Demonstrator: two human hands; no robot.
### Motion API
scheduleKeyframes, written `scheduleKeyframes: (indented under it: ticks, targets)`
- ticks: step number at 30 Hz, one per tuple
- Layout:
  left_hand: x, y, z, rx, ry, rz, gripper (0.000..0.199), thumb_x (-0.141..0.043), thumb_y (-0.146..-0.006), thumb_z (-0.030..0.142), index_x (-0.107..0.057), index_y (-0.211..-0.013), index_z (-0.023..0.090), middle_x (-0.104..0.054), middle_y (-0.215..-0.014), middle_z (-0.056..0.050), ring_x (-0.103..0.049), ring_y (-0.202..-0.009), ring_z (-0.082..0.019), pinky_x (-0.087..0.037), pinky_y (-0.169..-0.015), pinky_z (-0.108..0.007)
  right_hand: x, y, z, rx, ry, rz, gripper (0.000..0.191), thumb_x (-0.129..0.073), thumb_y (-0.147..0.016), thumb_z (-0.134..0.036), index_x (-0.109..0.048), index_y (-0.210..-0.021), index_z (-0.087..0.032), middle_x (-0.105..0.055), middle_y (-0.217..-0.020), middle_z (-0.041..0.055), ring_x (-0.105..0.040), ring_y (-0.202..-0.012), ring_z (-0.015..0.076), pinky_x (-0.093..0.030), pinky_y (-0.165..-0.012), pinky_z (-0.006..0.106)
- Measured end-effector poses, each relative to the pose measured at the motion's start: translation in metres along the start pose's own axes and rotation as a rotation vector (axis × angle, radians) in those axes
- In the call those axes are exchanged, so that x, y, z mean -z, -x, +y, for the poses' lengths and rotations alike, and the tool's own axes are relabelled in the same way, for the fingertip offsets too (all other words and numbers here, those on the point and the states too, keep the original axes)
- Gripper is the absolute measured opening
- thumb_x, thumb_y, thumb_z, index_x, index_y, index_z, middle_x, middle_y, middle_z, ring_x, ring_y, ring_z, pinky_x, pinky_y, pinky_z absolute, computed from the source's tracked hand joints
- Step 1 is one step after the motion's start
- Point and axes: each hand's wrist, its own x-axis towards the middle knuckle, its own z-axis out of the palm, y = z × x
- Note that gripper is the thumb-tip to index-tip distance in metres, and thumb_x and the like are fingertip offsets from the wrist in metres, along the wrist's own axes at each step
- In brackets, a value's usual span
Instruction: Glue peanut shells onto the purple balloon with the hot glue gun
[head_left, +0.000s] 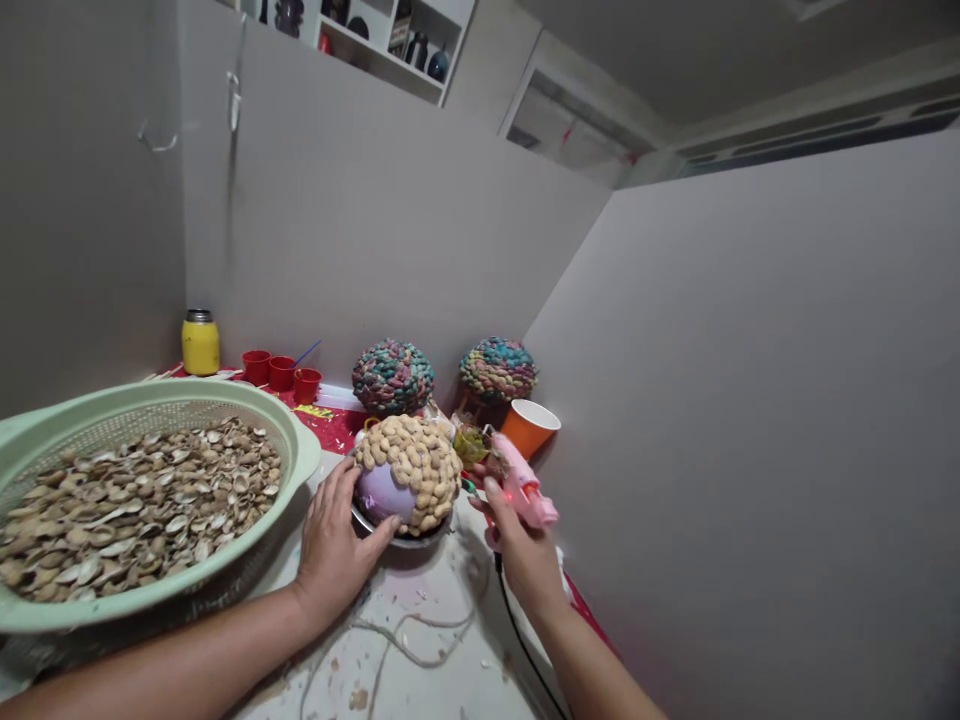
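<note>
A ball [433, 470] partly covered in peanut shells rests in a shallow metal bowl [420, 543], with a bare purple patch facing the lower left. My left hand [336, 530] lies against the ball's left side, fingers spread and thumb near the purple patch. In my right hand [523, 545] is a pink glue gun [525, 483], just right of the ball and apart from it. A black cord hangs below the gun.
A green basket [304, 450] of shells stands left. Behind are two colourful shell balls [394, 377], an orange cup [534, 428], red cups [282, 374] and a yellow jar [200, 345]. String [420, 655] lies in front. Walls enclose the table.
</note>
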Motion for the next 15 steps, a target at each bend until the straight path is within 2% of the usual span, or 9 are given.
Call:
scheduleKeyframes:
  ticks: [3, 7, 15]
  targets:
    - [0.001, 0.001, 0.002, -0.01, 0.009, 0.013, 0.053, -0.067, -0.079, 0.032, -0.046, -0.124, 0.016, -0.054, -0.132, -0.019, -0.051, -0.124, -0.033, -0.044, -0.103, -0.053, -0.015, -0.016, 0.016, -0.037, -0.039, -0.034, 0.052, -0.068, -0.078, -0.061, -0.069, -0.106, -0.017, -0.069, -0.084, 0.0074, -0.066, -0.071, 0.0257, -0.047, -0.046, 0.026]
    - [0.002, 0.002, 0.007, 0.004, 0.033, 0.021, 0.051, -0.068, -0.08, 0.033, -0.045, -0.124, 0.019, -0.053, -0.132, -0.017, -0.05, -0.124, -0.032, -0.043, -0.104, -0.053, -0.021, -0.025, 0.03, -0.056, -0.074, -0.052, 0.05, -0.068, -0.078, -0.059, -0.07, -0.106, -0.018, -0.069, -0.081, 0.005, -0.066, -0.076, 0.0258, -0.053, -0.056, 0.03]
    - [0.015, 0.012, 0.014, 0.046, 0.071, -0.063, 0.046, -0.062, -0.084, 0.035, -0.045, -0.125, 0.02, -0.051, -0.134, -0.015, -0.047, -0.127, -0.031, -0.039, -0.107, -0.053, -0.022, -0.022, 0.024, -0.115, -0.13, -0.022, 0.048, -0.07, -0.075, -0.059, -0.07, -0.097, -0.015, -0.067, -0.077, 0.0044, -0.062, -0.077, 0.0242, -0.052, -0.058, 0.028]
